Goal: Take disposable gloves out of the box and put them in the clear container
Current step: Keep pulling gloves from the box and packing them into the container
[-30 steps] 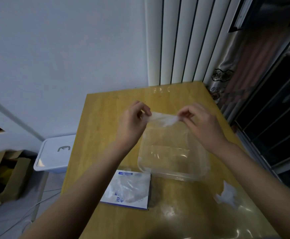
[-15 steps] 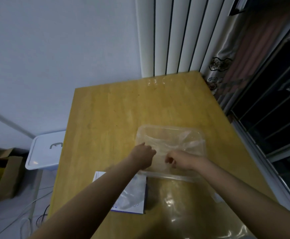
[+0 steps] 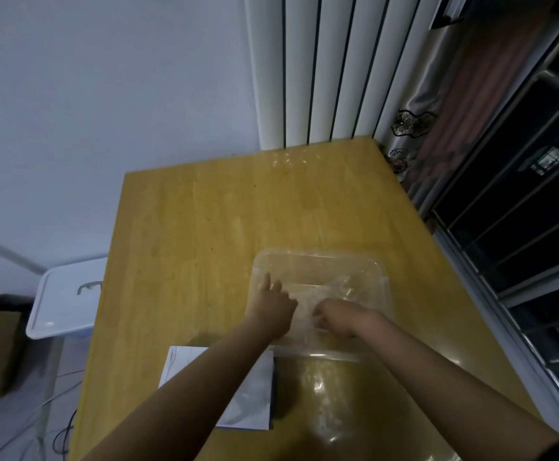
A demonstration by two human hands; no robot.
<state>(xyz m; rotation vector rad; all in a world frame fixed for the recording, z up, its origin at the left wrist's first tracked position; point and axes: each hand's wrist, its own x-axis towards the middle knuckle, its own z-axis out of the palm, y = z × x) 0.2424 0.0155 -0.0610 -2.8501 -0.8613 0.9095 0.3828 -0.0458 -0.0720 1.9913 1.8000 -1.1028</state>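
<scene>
On glossy yellow wood table point(image 3: 188, 227), lower centre: clear, round-cornered plastic container point(image 3: 384, 287). Inside, thin crinkled translucent glove point(image 3: 331, 289) (film-like, outline hard to trace). At its left edge, left hand point(image 3: 273, 307) with fingers stretched flat; at its near edge, right hand point(image 3: 338, 316) curled, grip unclear. Lower left, flat white box point(image 3: 255, 394) under left forearm.

My left hand point(image 3: 273, 309) and right hand point(image 3: 336, 319) crowd the near half of the clear container point(image 3: 321, 252), walls close around them. Beyond it the desk point(image 3: 221, 211) lies open up to the white slats point(image 3: 321, 78). The box point(image 3: 255, 400) sits under my left forearm.
</scene>
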